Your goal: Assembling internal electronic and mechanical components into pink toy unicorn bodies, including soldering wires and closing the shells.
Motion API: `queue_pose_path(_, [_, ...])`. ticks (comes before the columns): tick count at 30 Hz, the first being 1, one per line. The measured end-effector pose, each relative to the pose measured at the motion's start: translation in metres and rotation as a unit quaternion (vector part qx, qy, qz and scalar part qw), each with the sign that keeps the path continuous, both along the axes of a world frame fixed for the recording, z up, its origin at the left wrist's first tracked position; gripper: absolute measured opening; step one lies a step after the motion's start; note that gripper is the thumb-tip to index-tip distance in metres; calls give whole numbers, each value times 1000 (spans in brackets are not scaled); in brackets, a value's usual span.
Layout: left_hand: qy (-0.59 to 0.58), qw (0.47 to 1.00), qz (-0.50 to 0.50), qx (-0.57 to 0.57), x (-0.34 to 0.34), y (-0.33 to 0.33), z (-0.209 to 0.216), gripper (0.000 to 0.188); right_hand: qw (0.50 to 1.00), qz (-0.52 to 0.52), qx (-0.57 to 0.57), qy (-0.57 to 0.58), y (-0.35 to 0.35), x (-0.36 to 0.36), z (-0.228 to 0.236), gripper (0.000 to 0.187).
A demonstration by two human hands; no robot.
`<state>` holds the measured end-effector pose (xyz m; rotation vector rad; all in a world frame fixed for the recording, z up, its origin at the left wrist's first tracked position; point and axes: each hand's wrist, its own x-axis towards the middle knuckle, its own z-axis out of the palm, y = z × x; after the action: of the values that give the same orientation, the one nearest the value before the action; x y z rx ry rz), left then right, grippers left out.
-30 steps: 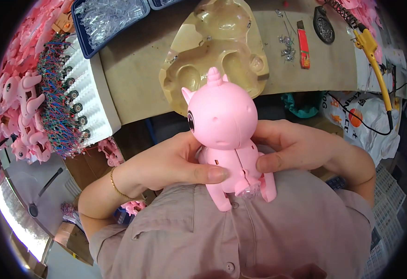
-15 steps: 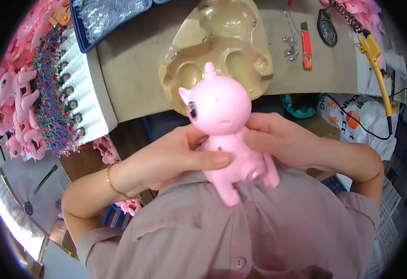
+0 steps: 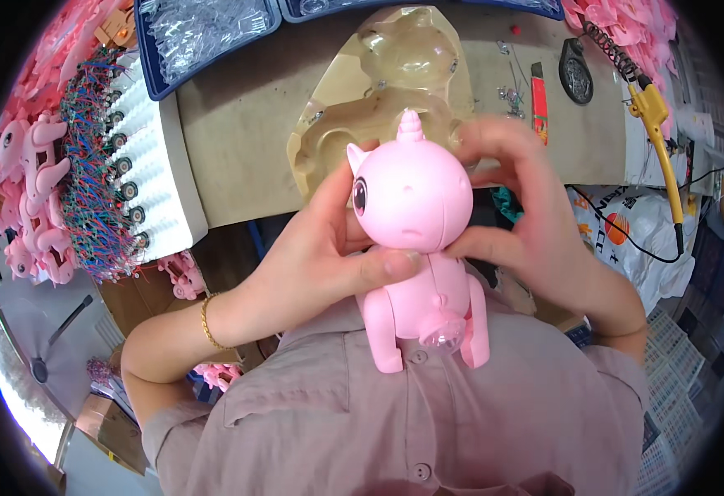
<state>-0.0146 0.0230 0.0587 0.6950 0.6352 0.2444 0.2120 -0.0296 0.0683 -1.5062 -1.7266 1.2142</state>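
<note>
A pink toy unicorn [image 3: 418,202] is held up in front of my chest, its horn pointing away from me. One large printed eye shows on the left side of its head. A clear domed piece [image 3: 443,332] sits low between its legs. My left hand [image 3: 312,240] grips it from the left, the thumb lying across the neck below the head. At the other side my right hand [image 3: 523,207] has its thumb against the neck and its fingers curled around behind the head. Beyond the toy, a tan moulded fixture [image 3: 337,107] lies on the table [image 3: 238,149].
Blue trays [image 3: 164,87] of clear parts stand at the back. A white rack [image 3: 172,182] with bundled wires and pink toy parts [image 3: 35,174] fill the left. A red-handled cutter [image 3: 539,103], a black oval object [image 3: 576,74] and a yellow tool on a coiled cord [image 3: 653,116] are right.
The unicorn has turned more upright and its head has shifted slightly right. My right hand has moved up from the body to the head and neck; my left thumb has risen to the neck.
</note>
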Motion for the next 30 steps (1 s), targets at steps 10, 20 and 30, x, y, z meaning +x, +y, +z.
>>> queue_pose_path(10, [-70, 993, 33, 89, -8, 7, -9, 90, 982, 161, 2, 99, 21, 0, 1, 83])
queue_pose_path(20, [3, 999, -3, -39, -9, -6, 6, 100, 983, 174, 47, 42, 5, -7, -1, 82])
queue_pose_path(30, [-33, 977, -19, 212, -9, -16, -20, 94, 983, 141, 62, 104, 2, 3, -11, 75])
